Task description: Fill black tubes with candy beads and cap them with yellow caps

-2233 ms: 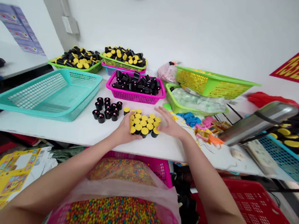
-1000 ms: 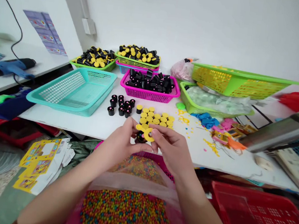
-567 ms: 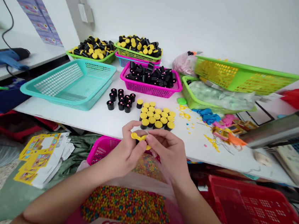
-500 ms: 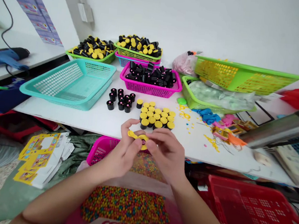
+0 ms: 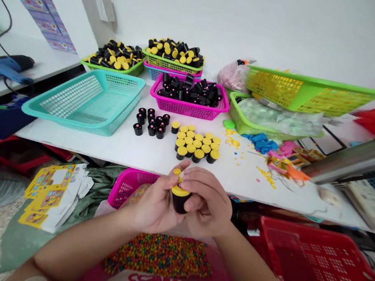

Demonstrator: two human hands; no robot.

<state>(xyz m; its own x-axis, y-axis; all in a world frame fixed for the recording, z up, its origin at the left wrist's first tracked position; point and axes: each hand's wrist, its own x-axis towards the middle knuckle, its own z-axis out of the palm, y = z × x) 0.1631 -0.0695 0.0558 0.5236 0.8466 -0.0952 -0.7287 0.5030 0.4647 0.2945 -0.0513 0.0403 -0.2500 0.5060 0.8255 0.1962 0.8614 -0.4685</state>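
At the near edge of the white table (image 5: 116,145), works with the red crate (image 5: 292,243) low at the right, the turquoise mesh basket (image 5: 105,127) at the left and the magenta mesh basket (image 5: 187,109) of black containers farther back. Has a clear bag of multicoloured beads (image 5: 161,258) below the table edge, under the hands. Faces a close-packed cluster of yellow-capped canisters (image 5: 197,142) on the tabletop and, left of it, a smaller group of pink-studded black canisters (image 5: 159,119) showing no yellow.

Cups the left hand (image 5: 153,206) half closed, palm partly upward, against the left side of one black canister (image 5: 179,203). Curls the right hand (image 5: 209,203) more tightly, fingers bent over the top and thumb low on its right side. Holds that canister roughly upright between both, off the table and in front of the cluster. Shows a yellow flip cap (image 5: 178,193) around its top, with the small round lid (image 5: 177,172) standing up beside the left thumb.

Seems to be in the middle of seating the cap. Probably calls next for steady support from below, even pressure on the ring, and a fold of the lid over the opening. Hides, behind the fingers, whether fully seated: cannot tell.
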